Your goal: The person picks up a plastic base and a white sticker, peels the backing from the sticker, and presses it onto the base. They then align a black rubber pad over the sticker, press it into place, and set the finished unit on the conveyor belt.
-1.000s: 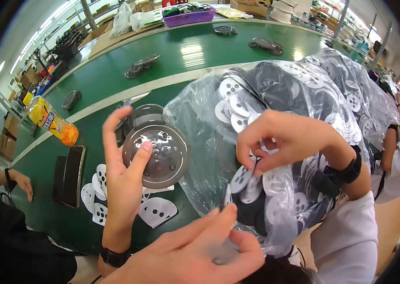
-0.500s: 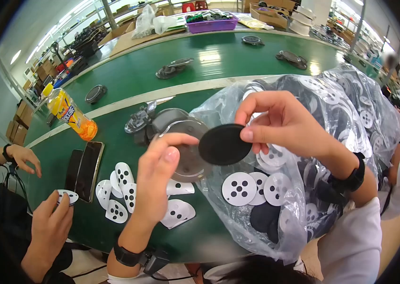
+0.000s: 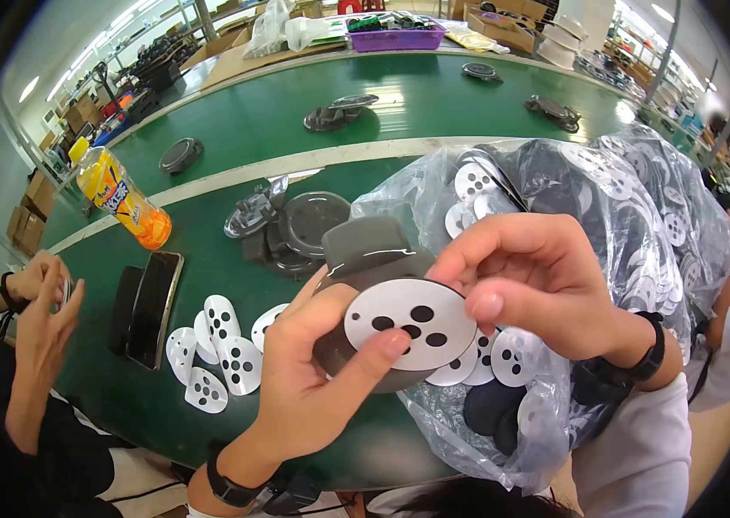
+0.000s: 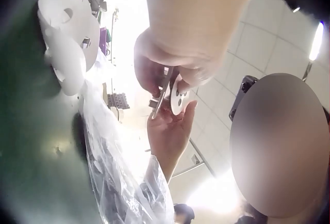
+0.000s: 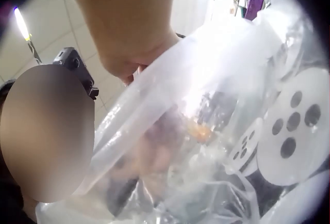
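Observation:
In the head view my left hand [image 3: 304, 371] grips a dark, see-through plastic housing [image 3: 366, 240], its thumb pressing a white disc [image 3: 399, 296] with several black holes against the front. My right hand [image 3: 546, 281] pinches the disc's right edge with thumb and forefinger. The left wrist view shows the disc [image 4: 175, 99] edge-on beside the housing, between both hands. Similar discs [image 3: 240, 363] lie spread left of my left hand. More discs fill a clear plastic bag [image 3: 442, 440] on the right. That bag [image 5: 134, 105] covers much of the right wrist view.
An orange drink bottle [image 3: 123, 198] and two phones [image 3: 156, 302] stand and lie to the left. More dark housings [image 3: 313, 223] sit behind my left hand, others [image 3: 339, 112] on the green belt [image 3: 252, 121]. Another person's hands [image 3: 41, 319] are at the far left.
My right hand has brought a disc out of the bag, black face showing, and onto the housing. Its white holed face now shows, under my left thumb. The hands have come together.

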Demonstrator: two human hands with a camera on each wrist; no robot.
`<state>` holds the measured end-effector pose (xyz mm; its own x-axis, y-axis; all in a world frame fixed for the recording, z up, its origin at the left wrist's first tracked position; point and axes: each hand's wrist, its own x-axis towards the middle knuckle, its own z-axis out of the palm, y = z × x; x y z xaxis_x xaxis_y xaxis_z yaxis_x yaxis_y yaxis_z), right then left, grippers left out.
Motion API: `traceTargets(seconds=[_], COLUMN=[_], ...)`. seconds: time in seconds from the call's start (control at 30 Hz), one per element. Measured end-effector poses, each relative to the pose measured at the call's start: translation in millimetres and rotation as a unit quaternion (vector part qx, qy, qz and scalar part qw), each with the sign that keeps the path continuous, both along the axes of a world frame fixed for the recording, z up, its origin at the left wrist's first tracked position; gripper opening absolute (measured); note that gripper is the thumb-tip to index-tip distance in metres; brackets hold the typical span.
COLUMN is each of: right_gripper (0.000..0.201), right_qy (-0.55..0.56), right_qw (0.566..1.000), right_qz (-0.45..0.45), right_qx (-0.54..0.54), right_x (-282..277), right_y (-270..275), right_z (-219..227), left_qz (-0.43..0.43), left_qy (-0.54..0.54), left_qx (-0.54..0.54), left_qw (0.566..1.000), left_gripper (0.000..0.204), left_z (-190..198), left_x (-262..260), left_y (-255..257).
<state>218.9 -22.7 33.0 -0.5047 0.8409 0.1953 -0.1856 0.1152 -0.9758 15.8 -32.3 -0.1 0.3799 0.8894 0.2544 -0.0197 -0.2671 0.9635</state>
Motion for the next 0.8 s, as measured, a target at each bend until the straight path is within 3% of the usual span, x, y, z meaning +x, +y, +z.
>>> traceTargets(seconds=[0.07, 0.17, 0.23, 0.37, 0.43, 0.57, 0.67, 0.8], right_gripper=[0.016, 0.012, 0.011, 0.010, 0.010, 0.009, 0.010, 0.009], right_qy=[-0.064, -0.077, -0.049, -0.033, -0.024, -0.017, -0.038, -0.066], right_qw=[0.996, 0.994, 0.994, 0.991, 0.996, 0.999, 0.999, 0.996], right_qz=[-0.035, -0.063, -0.078, -0.109, -0.076, -0.027, -0.028, -0.022], right_qx=[0.051, 0.039, 0.055, 0.070, 0.049, -0.037, -0.004, -0.048], right_x=[-1, -1, -3, -2, 1, -1, 0, 0], right_y=[0, 0, 0, -2, -2, -3, -2, -4], right_z=[-3, 0, -5, -4, -5, 1, -8, 2], left_qz=[0.010, -0.010, -0.028, 0.002, 0.075, 0.117, 0.104, 0.112], left_qy=[-0.027, -0.014, -0.043, -0.040, -0.027, -0.065, -0.054, -0.031], left_qx=[-0.031, -0.050, 0.030, 0.025, 0.060, 0.064, 0.075, 0.063], left_qw=[0.999, 0.999, 0.998, 0.999, 0.995, 0.989, 0.990, 0.991], left_gripper=[0.019, 0.020, 0.017, 0.014, 0.010, 0.009, 0.008, 0.007], left_z=[3, 2, 0, -2, -6, -8, -8, -8], left_x=[2, 0, 0, 2, 2, 0, -2, -2], left_y=[-4, -4, -3, -5, -4, -2, -2, -4])
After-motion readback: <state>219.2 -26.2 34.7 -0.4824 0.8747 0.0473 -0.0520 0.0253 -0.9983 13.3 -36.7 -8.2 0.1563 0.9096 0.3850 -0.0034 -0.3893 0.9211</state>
